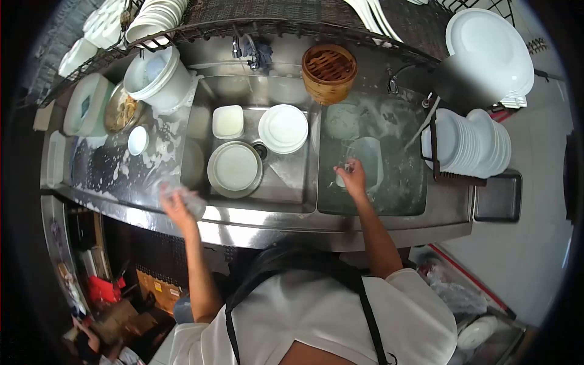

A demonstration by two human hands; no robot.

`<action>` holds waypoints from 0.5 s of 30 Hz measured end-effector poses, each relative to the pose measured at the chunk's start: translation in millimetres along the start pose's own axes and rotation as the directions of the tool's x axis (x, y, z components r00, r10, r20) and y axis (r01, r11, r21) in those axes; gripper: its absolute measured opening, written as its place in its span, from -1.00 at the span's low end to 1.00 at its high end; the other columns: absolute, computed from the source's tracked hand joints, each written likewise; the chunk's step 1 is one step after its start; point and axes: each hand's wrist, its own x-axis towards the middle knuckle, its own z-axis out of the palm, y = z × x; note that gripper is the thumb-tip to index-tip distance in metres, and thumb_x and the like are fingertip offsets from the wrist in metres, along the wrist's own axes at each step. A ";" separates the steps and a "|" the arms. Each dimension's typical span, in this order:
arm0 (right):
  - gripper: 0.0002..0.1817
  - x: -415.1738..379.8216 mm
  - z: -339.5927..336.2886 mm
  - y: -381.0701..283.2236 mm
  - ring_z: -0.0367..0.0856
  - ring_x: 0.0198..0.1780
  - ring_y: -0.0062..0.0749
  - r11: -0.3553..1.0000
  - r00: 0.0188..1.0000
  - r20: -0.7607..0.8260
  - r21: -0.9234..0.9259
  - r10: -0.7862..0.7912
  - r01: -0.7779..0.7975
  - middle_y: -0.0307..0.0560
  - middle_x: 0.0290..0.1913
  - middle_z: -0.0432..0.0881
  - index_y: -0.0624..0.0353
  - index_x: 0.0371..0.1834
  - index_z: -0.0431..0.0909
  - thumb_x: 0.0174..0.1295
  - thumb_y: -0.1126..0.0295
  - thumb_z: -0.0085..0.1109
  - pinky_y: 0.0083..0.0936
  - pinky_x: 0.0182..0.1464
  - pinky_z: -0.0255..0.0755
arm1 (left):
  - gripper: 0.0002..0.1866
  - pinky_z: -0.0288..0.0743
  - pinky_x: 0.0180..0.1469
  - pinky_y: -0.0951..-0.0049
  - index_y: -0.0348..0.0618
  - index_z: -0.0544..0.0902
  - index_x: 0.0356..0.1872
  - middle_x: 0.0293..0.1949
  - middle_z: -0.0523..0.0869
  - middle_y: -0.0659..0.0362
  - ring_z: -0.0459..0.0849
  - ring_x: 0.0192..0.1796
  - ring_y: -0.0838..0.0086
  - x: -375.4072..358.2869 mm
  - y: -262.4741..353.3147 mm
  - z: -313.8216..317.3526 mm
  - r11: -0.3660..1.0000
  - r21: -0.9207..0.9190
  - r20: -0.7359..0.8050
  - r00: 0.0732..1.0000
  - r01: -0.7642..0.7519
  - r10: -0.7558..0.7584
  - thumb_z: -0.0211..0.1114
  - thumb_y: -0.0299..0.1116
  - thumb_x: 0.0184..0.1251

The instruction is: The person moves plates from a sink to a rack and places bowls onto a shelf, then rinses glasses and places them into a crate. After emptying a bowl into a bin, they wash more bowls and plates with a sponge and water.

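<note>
My left hand, smeared by motion, is over the front edge of the soapy counter at the left of the sink. A clear, see-through thing is in it, too blurred to name. My right hand is at the cloudy water of the right basin, fingers pinched around something small and pale that I cannot make out. Beside those fingers a translucent rectangular container lies in the water. In the middle basin are a square white tub, stacked white plates and round dishes.
A bamboo steamer stands behind the basins. To the left are white buckets, a metal bowl with food scraps, a small white cup and a plastic tub. Racked plates stand at the right, near a metal tray.
</note>
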 end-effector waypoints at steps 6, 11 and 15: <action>-0.32 26.2 43.3 53.8 0.71 -0.01 -0.14 0.962 0.969 0.245 -0.271 0.032 0.036 0.09 -0.07 0.70 0.26 0.14 0.50 0.03 0.12 0.56 -0.21 0.06 0.56 | -0.47 0.56 -0.01 0.44 -0.19 0.45 0.21 0.02 0.60 0.12 0.61 -0.04 0.48 -53.4 -25.3 99.3 0.959 0.267 0.226 0.973 -0.099 0.038 0.49 -0.46 0.28; -0.28 54.6 51.6 118.3 0.69 0.10 -0.01 0.921 0.871 0.424 -0.382 0.247 -0.075 0.15 0.01 0.69 0.26 0.20 0.47 0.04 0.12 0.53 -0.15 0.15 0.54 | -0.40 0.55 0.05 0.35 -0.18 0.47 0.08 -0.14 0.70 0.13 0.67 -0.07 0.35 -76.4 -60.0 137.7 0.914 0.395 0.367 0.928 -0.097 -0.060 0.63 -0.42 0.04; -0.24 51.7 30.9 159.4 0.66 0.15 0.06 0.807 0.935 0.340 -0.523 -0.100 0.276 0.18 0.07 0.69 0.25 0.23 0.45 -0.01 0.13 0.54 -0.14 0.21 0.51 | -0.26 0.57 0.08 0.25 -0.19 0.42 0.14 -0.09 0.74 0.03 0.72 0.00 0.13 -84.2 -108.5 163.5 0.839 0.524 0.401 0.911 -0.143 -0.096 0.66 -0.38 -0.08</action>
